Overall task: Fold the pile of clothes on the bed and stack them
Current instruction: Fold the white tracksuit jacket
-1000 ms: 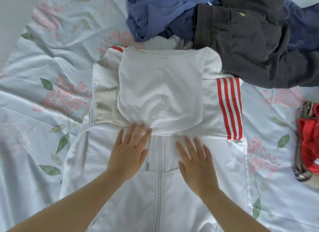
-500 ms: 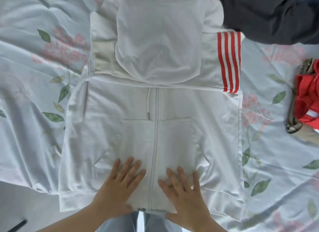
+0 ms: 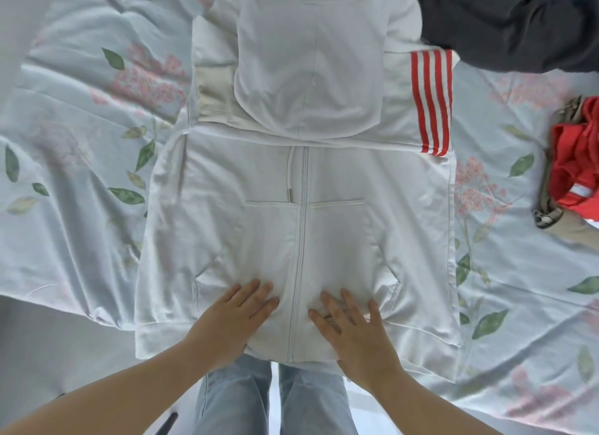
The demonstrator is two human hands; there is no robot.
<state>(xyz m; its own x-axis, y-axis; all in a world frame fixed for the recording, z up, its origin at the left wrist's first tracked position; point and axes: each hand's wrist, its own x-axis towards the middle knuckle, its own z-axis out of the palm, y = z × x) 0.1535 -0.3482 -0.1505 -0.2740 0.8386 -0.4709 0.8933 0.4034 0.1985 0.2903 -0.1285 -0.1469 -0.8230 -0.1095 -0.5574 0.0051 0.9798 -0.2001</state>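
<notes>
A white zip-up hooded jacket [image 3: 372, 182] with red stripes on one sleeve lies flat on the bed, front up. Its hood and both sleeves are folded down over the chest. My left hand [image 3: 231, 318] lies flat on the jacket near the hem, left of the zip. My right hand [image 3: 353, 327] presses flat on the hem area right of the zip. Both hands have straight fingers and hold nothing. The hem hangs slightly over the bed's near edge.
A dark grey garment [image 3: 505, 23] from the unfolded pile lies at the top right, touching the jacket. A red garment with a khaki strap [image 3: 573, 162] sits at the right edge. The floral sheet [image 3: 81, 143] covers the bed. My jeans-clad legs [image 3: 272, 399] stand at the bed's edge.
Both hands slid down the jacket from just below the folded hood to the hem, smoothing it. The view tilted downward, so the pile at the top mostly left the frame.
</notes>
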